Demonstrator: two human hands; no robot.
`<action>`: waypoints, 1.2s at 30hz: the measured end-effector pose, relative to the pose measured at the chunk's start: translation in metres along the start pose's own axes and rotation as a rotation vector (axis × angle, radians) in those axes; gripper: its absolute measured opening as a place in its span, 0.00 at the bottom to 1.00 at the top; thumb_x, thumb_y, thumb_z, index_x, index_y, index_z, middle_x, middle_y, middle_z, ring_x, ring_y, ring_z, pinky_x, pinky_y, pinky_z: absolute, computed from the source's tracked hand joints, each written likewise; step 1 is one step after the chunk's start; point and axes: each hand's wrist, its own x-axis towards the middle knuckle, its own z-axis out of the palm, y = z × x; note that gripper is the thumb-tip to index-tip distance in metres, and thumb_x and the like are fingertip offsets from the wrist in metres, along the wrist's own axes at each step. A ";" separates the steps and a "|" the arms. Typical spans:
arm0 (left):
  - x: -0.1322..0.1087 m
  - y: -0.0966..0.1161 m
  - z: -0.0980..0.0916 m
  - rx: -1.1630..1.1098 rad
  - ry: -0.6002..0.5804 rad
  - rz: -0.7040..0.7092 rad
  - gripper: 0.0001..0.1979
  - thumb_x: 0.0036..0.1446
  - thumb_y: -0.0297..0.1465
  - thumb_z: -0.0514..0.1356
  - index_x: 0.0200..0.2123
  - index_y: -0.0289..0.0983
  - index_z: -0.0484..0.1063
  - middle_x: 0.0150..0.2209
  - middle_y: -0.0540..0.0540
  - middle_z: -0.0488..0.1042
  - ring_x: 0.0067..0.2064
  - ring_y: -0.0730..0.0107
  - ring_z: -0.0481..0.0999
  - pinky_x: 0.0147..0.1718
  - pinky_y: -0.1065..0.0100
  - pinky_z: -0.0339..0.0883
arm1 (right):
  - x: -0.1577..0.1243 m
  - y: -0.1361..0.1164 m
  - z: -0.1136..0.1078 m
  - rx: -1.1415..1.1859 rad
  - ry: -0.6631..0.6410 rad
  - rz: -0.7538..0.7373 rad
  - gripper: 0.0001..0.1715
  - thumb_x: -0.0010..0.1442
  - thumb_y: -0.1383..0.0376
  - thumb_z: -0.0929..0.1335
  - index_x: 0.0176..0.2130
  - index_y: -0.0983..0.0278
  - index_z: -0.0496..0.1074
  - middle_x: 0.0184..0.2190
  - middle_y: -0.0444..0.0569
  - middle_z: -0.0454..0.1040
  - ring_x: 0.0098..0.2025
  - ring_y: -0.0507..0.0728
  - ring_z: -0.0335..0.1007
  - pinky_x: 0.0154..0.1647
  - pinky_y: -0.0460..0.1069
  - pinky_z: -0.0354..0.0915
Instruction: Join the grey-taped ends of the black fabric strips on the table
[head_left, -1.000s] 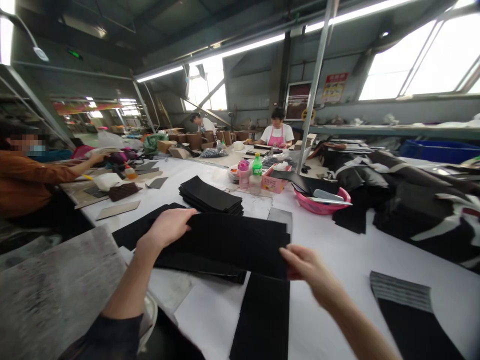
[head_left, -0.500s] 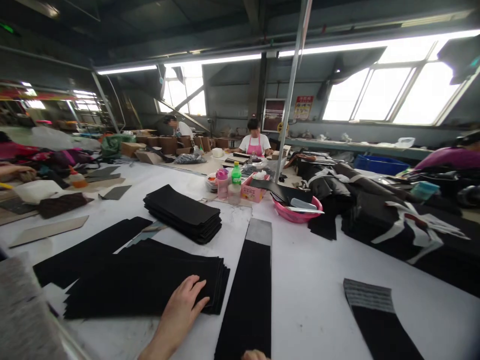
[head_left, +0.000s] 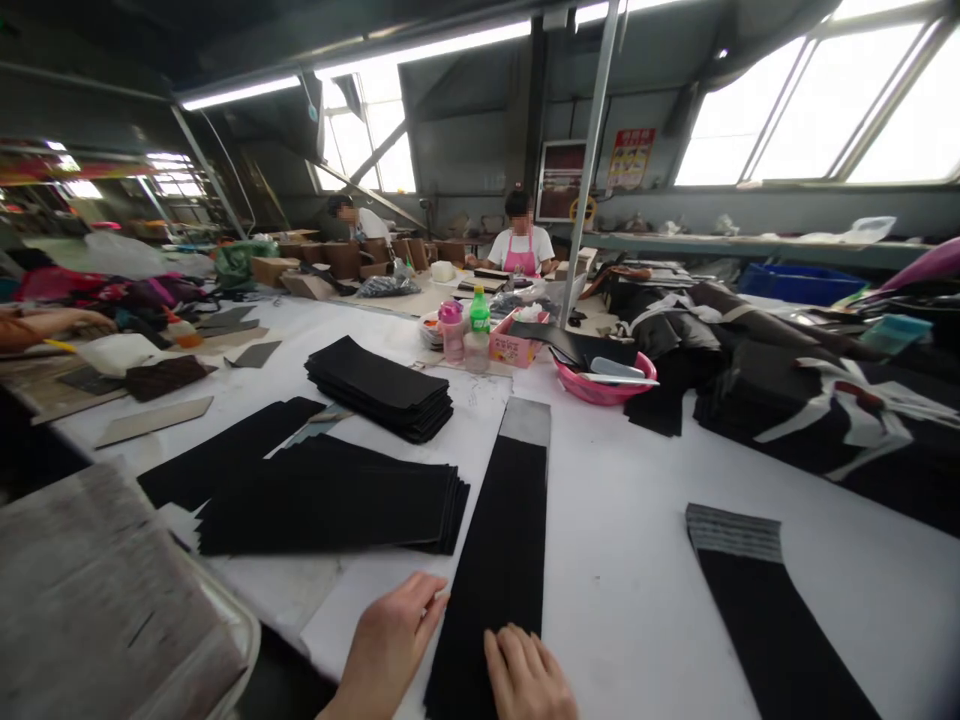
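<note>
A long black fabric strip (head_left: 506, 540) with a grey far end lies lengthwise on the white table (head_left: 630, 560) in front of me. My left hand (head_left: 390, 640) rests flat at the strip's near left edge, fingers stretched out. Flat on the strip's near end lies my right hand (head_left: 529, 675), its fingers extended too. Just left of the strip sits a fanned pile of black fabric pieces (head_left: 337, 500), apart from both hands.
A neat black stack (head_left: 382, 385) lies farther back, with bottles (head_left: 478, 325) and pink baskets (head_left: 607, 385) behind it. Another black strip (head_left: 765, 610) lies at right, a grey board (head_left: 90, 590) at left. Dark material is heaped at far right. People work at far tables.
A second ago both hands held a black piece above the pile. It now lies on the pile, and both hands have come down onto the near end of the long strip.
</note>
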 end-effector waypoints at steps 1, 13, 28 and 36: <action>-0.008 0.006 0.001 -0.027 -0.046 -0.040 0.13 0.64 0.34 0.49 0.41 0.43 0.72 0.37 0.49 0.74 0.33 0.70 0.75 0.34 0.69 0.69 | 0.006 0.001 -0.011 0.035 -0.046 -0.031 0.25 0.55 0.76 0.63 0.50 0.61 0.73 0.40 0.53 0.77 0.43 0.63 0.74 0.42 0.55 0.71; -0.036 0.004 0.019 -0.678 -0.224 -0.452 0.25 0.58 0.44 0.55 0.55 0.39 0.60 0.39 0.49 0.68 0.20 0.80 0.70 0.14 0.76 0.60 | 0.012 -0.021 -0.035 0.032 -0.290 0.081 0.36 0.47 0.66 0.79 0.54 0.65 0.68 0.49 0.59 0.71 0.52 0.68 0.66 0.53 0.61 0.66; -0.047 0.026 0.023 -1.290 -0.281 -0.597 0.22 0.58 0.44 0.58 0.50 0.35 0.63 0.35 0.47 0.72 0.24 0.78 0.74 0.19 0.78 0.64 | 0.011 -0.024 -0.042 0.110 -0.295 0.085 0.22 0.61 0.63 0.70 0.53 0.66 0.70 0.51 0.61 0.69 0.56 0.68 0.63 0.57 0.62 0.62; -0.011 0.041 0.022 -0.311 -0.119 -0.003 0.12 0.63 0.32 0.50 0.43 0.39 0.72 0.44 0.42 0.73 0.47 0.61 0.73 0.47 0.59 0.69 | 0.039 0.036 -0.090 0.484 -0.063 0.350 0.16 0.71 0.64 0.58 0.52 0.60 0.69 0.45 0.49 0.74 0.44 0.55 0.74 0.43 0.46 0.71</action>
